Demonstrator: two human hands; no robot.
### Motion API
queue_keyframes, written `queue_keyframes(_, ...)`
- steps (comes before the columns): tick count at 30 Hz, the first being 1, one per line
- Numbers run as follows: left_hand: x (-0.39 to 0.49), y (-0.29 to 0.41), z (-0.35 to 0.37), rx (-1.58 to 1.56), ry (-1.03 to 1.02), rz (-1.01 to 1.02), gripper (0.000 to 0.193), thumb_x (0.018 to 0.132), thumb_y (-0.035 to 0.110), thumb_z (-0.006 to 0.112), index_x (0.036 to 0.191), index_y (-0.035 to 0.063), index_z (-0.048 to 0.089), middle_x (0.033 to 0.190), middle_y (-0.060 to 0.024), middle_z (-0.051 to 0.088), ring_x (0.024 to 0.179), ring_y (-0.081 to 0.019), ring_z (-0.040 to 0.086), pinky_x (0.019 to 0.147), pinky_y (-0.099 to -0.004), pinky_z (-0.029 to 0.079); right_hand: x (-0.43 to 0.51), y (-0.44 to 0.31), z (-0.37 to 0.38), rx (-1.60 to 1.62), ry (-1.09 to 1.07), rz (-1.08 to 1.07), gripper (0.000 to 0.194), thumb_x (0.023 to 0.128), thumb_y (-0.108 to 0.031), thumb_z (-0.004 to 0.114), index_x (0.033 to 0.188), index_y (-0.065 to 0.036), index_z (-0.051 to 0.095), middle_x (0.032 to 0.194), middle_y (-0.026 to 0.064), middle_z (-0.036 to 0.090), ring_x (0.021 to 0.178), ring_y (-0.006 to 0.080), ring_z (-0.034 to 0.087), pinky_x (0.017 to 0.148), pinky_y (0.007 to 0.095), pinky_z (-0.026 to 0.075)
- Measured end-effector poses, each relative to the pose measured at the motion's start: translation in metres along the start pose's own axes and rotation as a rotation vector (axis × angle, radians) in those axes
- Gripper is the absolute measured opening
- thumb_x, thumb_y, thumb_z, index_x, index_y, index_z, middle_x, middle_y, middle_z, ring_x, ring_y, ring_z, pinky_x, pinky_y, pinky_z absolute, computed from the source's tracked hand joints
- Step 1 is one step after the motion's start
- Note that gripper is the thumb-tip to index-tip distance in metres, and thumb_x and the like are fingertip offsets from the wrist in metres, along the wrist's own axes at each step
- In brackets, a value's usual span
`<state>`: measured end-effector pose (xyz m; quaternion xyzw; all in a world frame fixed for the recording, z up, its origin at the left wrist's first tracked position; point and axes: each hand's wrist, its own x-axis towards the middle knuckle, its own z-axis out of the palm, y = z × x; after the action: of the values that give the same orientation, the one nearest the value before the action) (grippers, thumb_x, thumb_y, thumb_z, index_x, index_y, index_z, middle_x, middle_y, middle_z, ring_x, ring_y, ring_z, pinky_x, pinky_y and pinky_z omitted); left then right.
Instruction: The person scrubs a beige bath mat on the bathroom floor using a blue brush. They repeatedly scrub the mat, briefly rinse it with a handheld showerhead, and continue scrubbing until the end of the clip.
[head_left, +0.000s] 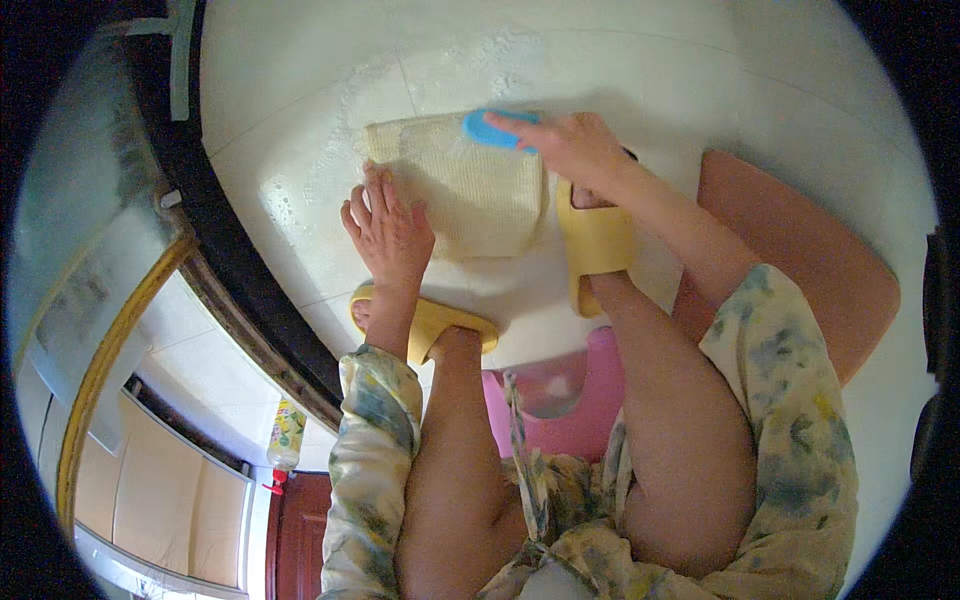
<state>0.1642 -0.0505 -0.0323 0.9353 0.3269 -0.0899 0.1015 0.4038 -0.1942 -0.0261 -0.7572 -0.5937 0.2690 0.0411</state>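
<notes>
A pale yellow ribbed cloth (480, 191) lies flat on the tiled floor in front of me. My right hand (577, 146) grips a blue scrubbing brush (484, 129) from above, at the cloth's far edge. The brush's underside is hidden. Flat over the cloth's left edge rests my left hand (391, 225), with its fingers somewhat apart and nothing grasped in them. White suds (495, 64) and wet patches spread over the tiles beyond and to the left of the cloth.
My feet, in yellow slides (600, 240), flank the cloth's near side. Beneath me is a pink plastic stool (555, 431). A reddish-brown panel (802, 262) lies at right. A dark raised edge (247, 262) curves along the left, with a red-pump bottle (286, 439) beyond.
</notes>
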Motion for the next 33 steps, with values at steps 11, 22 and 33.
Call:
queue_keyframes(11, -0.011, -0.001, 0.003, 0.001, -0.019, -0.056, 0.063, 0.084, 0.031, 0.063, 0.136, 0.0016, 0.045, 0.146, -0.0126, 0.04, 0.124, -0.0326, 0.042, 0.109, -0.0504, 0.025, 0.014, -0.043, -0.011, -0.138, -0.257, -0.109, 0.072, 0.084, -0.008, 0.055, 0.145, -0.04, 0.036, 0.091, 0.0068, 0.072, 0.071, 0.0308, 0.069, 0.064, 0.0473, 0.057)
queue_keyframes(22, -0.019, -0.011, 0.001, -0.024, -0.045, -0.089, 0.068, 0.082, 0.03, 0.066, 0.138, -0.0013, 0.042, 0.148, -0.014, 0.035, 0.127, -0.0312, 0.04, 0.109, -0.0496, 0.025, 0.01, -0.049, 0.001, -0.317, -0.124, -0.369, 0.071, 0.085, -0.006, 0.052, 0.147, -0.035, 0.034, 0.089, 0.0052, 0.072, 0.06, 0.0282, 0.067, 0.054, 0.0406, 0.057)
queue_keyframes(33, -0.029, -0.005, 0.008, -0.056, 0.021, -0.12, 0.069, 0.083, 0.026, 0.064, 0.14, -0.0013, 0.037, 0.152, -0.014, 0.03, 0.132, -0.0312, 0.036, 0.11, -0.0496, 0.022, 0.001, -0.03, -0.009, -0.268, -0.244, -0.281, 0.074, 0.087, -0.01, 0.052, 0.15, -0.038, 0.025, 0.081, 0.0143, 0.069, 0.064, 0.0326, 0.067, 0.056, 0.0447, 0.056)
